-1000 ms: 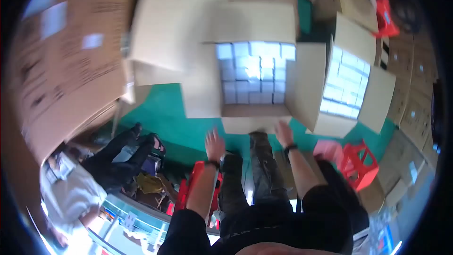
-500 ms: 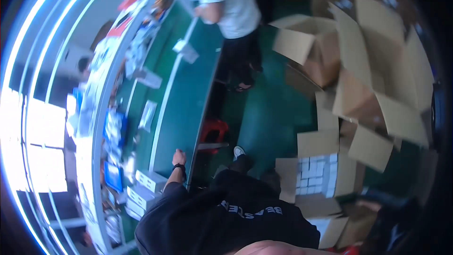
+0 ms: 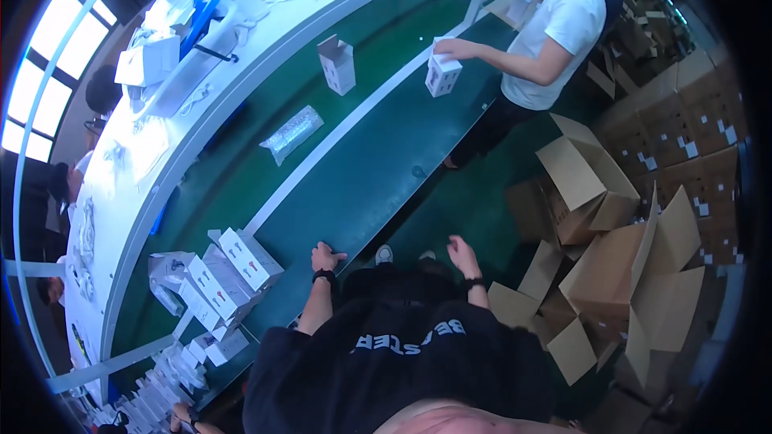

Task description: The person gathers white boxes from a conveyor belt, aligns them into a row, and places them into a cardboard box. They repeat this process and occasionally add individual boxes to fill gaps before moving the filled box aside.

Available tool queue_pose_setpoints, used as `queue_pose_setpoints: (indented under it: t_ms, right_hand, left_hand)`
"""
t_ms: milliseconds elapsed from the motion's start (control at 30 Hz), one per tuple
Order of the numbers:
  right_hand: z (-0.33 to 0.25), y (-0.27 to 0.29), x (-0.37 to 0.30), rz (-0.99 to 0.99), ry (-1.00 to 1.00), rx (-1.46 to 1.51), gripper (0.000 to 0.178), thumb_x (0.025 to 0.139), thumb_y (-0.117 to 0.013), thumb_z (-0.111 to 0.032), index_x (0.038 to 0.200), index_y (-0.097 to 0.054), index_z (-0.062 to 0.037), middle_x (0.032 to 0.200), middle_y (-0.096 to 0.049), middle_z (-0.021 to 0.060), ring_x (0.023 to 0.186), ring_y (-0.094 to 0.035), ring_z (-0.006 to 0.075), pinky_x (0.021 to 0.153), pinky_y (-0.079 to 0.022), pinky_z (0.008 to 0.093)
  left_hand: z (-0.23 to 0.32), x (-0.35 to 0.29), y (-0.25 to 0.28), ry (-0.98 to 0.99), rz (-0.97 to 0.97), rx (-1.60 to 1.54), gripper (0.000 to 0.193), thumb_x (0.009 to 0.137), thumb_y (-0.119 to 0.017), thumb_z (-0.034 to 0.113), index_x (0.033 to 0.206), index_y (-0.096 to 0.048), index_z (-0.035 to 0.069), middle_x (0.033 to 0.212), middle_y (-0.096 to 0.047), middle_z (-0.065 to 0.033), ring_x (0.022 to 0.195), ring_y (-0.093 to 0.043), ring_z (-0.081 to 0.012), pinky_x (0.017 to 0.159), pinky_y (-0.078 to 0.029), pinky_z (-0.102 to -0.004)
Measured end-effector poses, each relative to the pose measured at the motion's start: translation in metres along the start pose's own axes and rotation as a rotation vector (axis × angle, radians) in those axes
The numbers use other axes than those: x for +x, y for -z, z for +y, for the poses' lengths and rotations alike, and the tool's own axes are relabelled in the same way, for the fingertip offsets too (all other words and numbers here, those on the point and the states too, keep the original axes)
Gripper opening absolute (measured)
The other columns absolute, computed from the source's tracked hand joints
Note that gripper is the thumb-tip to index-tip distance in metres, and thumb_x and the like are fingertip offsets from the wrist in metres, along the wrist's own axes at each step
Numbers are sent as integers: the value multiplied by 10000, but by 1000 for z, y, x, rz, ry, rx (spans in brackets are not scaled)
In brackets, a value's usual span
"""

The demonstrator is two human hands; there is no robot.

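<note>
My left hand is at the near edge of the green bench, thumb held apart from the fingers and nothing in it. Over the floor on the other side of my body hangs my right hand, empty, its fingers loosely spread. Closest to my left hand are white printed boxes standing in a group on the bench, some with raised flaps. Farther along stands an open white box, with a clear bubble-wrap packet lying nearer to me.
A co-worker in a white shirt stands at the far bench, one hand on a white box. Open brown cartons crowd the floor at right, before stacked cartons. A long white shelf curves along the left.
My view has swung round, bringing the boxes on the bench and the co-worker into fuller sight. My right hand has come into view; my left hand's fingers have loosened.
</note>
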State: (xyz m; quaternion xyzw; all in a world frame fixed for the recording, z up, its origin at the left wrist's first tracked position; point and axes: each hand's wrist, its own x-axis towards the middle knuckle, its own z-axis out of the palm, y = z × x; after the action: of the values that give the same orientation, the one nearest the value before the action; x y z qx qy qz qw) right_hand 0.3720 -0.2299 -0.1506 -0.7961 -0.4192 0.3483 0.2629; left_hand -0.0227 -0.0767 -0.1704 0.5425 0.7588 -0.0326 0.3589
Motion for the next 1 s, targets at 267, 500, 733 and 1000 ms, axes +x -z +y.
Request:
queue_pose_setpoints:
  t_ms: [267, 500, 733, 1000]
  right_hand:
    - [-157, 9, 157, -267, 535, -248, 455, 859, -688, -139, 1287, -545, -80, 1203, -600, 149, 1106, -598, 327, 924, -508, 402]
    - [-248, 56, 277, -86, 899, -286, 415, 860, -685, -208, 1239, -570, -84, 1202, -573, 149, 1106, -557, 373, 927, -483, 451]
    - [-276, 160, 477, 679, 334, -559, 843, 828, -645, -638, 1453, -437, -111, 1416, -390, 346, 1248, -458, 512, 1028, -404, 537]
    - [-229, 176, 553, 158, 135, -150, 908, 811, -621, -692, 1454, -381, -98, 1409, -438, 287, 1228, -514, 459, 990, -450, 491]
  left_hand:
    - [16, -13, 6, 88, 117, -77, 585, 517, -969, 239, 905, -548, 115, 1037, -591, -106, 979, -599, -331, 824, -518, -442]
    - [30, -20, 0, 205, 190, -72, 591, 502, -961, 177, 914, -542, 112, 1027, -586, -118, 1013, -584, -347, 819, -515, -464]
    - [91, -28, -31, 326, 471, -121, 399, 743, -804, 164, 1060, -574, 89, 1093, -582, -185, 1062, -561, -401, 865, -504, -479]
    - [312, 4, 7, -507, 121, -256, 638, 871, -717, 213, 1413, -435, 31, 1360, -534, -209, 1281, -502, -371, 1077, -420, -419]
